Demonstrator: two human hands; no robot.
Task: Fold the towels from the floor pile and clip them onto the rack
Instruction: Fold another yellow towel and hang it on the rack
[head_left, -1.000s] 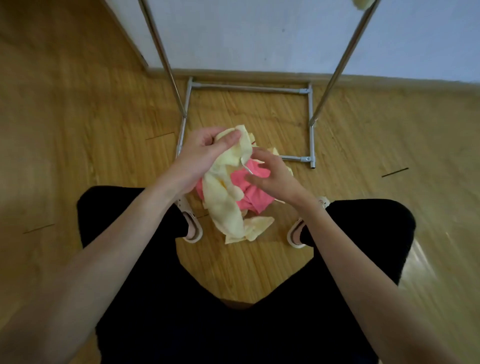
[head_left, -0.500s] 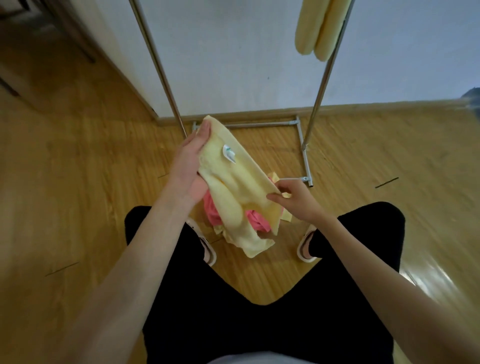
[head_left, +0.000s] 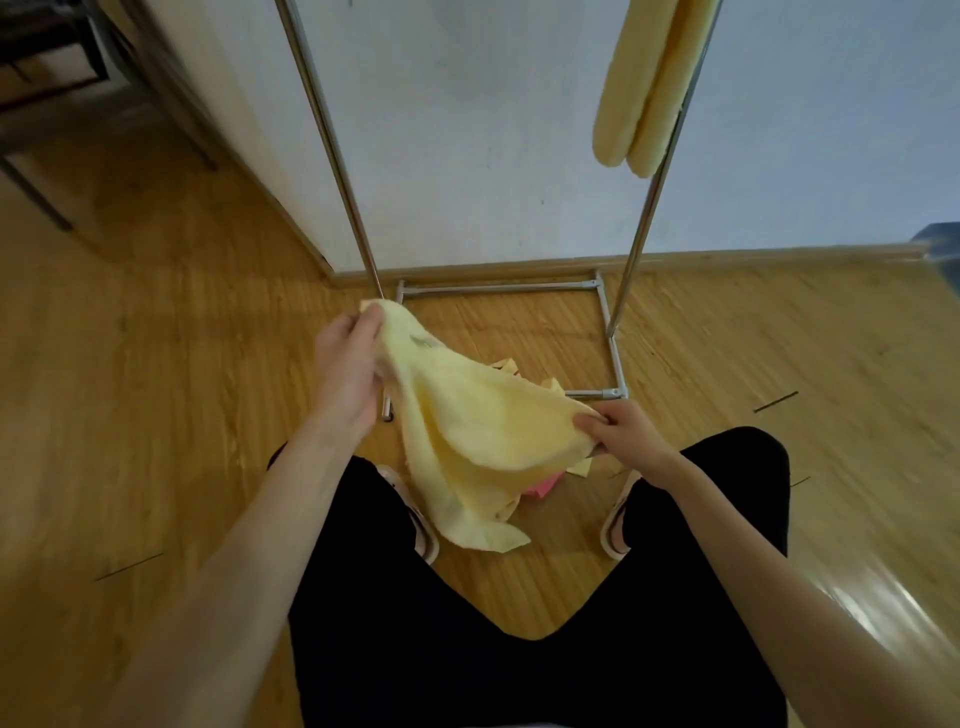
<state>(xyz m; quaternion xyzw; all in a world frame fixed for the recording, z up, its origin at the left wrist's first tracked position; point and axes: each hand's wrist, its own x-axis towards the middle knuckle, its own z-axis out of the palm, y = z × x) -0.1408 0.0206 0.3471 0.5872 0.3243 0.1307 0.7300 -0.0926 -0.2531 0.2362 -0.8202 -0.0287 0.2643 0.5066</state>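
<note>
The person's left hand (head_left: 347, 371) is pinching one corner of a pale yellow towel (head_left: 470, 431) with fingers closed on the cloth, while the right hand (head_left: 621, 434) is gripping the opposite edge lower down, so the towel is sagging between them above the floor pile (head_left: 540, 486). Behind it, the metal rack (head_left: 332, 145) is carrying two folded yellow towels (head_left: 641, 88), hanging near its right upright.

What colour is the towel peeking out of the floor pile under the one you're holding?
Pink; only a corner shows below the held yellow towel in the head view.
</note>
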